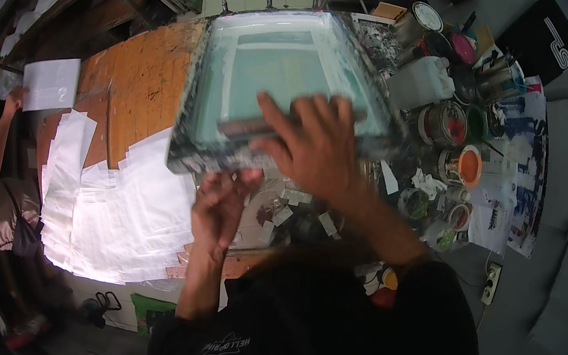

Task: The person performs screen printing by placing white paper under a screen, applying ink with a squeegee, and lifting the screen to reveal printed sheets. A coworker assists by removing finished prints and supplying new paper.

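A screen printing frame [184, 157] with a pale green mesh lies in front of me, its near edge toward my body. My right hand [315, 142], slightly blurred, is closed over a squeegee [236, 126] that lies across the near part of the mesh. Below the frame's near edge, my left hand [217, 204] is turned palm up, its curled fingers at that edge and partly hidden by it. White sheets [130, 221] lie fanned out in overlapping layers to the left of my left hand.
At the left, another person's hand [15, 97] holds a white sheet [50, 84] by a shelf. Open ink cans [446, 122], a white jug [422, 80] and small tubs crowd the right side. Clamps [270, 1] stand at the frame's far edge. A power strip [491, 284] is at the right.
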### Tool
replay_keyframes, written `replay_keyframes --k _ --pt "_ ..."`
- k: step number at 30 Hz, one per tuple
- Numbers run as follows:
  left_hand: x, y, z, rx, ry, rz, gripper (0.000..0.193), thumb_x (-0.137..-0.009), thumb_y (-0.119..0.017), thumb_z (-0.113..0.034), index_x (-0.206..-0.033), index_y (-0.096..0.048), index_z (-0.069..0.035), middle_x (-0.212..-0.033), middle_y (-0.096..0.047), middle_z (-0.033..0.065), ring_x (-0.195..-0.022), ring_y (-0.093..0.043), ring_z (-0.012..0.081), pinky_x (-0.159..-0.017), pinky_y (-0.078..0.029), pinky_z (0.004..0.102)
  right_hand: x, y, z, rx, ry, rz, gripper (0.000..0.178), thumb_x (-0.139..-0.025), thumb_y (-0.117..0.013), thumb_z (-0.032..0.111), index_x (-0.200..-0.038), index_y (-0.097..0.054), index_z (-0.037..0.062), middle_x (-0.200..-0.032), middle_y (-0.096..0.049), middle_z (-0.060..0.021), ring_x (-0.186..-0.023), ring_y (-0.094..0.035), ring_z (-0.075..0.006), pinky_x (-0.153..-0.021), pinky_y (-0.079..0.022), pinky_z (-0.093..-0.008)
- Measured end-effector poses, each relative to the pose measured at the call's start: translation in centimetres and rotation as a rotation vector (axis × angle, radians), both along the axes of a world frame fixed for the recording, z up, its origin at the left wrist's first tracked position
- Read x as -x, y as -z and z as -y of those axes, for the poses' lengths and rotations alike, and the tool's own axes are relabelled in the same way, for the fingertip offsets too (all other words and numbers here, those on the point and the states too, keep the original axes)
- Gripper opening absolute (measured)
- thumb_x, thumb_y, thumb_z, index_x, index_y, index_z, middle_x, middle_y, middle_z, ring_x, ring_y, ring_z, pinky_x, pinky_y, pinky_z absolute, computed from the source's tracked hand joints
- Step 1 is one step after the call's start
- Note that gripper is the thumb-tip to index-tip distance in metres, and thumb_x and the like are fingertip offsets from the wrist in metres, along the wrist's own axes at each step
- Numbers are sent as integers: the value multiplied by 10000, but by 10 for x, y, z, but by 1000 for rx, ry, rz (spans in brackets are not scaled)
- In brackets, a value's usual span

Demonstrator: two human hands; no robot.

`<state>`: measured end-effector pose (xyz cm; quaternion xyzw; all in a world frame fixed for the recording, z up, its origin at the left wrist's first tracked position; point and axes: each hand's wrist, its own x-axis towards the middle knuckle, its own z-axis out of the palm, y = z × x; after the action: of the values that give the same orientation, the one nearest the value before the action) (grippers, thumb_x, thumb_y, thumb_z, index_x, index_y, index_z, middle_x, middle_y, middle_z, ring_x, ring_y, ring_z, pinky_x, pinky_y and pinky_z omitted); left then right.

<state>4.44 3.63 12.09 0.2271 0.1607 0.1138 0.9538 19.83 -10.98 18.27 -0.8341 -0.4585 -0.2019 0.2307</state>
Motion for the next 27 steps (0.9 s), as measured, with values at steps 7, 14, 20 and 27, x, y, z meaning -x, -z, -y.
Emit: replay_keyframes --k 7,14,20,27 --pt "-165 125 -99 -1173 -201 -324 312 -981 -660 -131 -1237 -650 48 -1191 -702 124 -1076 -653 256 -981 -481 343 -96 -98 -47 -40 -51 -50 446 -967 -632 437 -1116 -709 24 -739 -634 -153 -694 -589 -268 -812 -450 -465" --pt "-201 199 -97 -2223 -341 -153 239 -957 -699 -243 -1057 -748 -31 -839 -738 116 -718 -699 282 -670 -538 424 -132 -147 -64 266 5 -297 441 -1051 -556 336 -1150 -702 -68 -506 -572 -73 -442 -511 -194 -675 -534 -414" --pt "-106 167 -169 -1798 -525 -392 169 -961 -671 -113 -1038 -730 24 -755 -697 133 -616 -657 165 -602 -532 339 -139 -166 -78 335 55 -434 408 -1039 -568 344 -1185 -724 -4 -651 -654 -91 -532 -584 -196 -587 -525 -351" --pt "143 175 -209 -2190 -752 -989 492 -1002 -643 -185 -1425 -504 23 -1480 -471 309 -1364 -488 437 -1119 -434 529 -127 -163 -71 68 26 -230 372 -933 -661 347 -985 -740 -13 -826 -722 -218 -763 -697 -403 -698 -517 -461"
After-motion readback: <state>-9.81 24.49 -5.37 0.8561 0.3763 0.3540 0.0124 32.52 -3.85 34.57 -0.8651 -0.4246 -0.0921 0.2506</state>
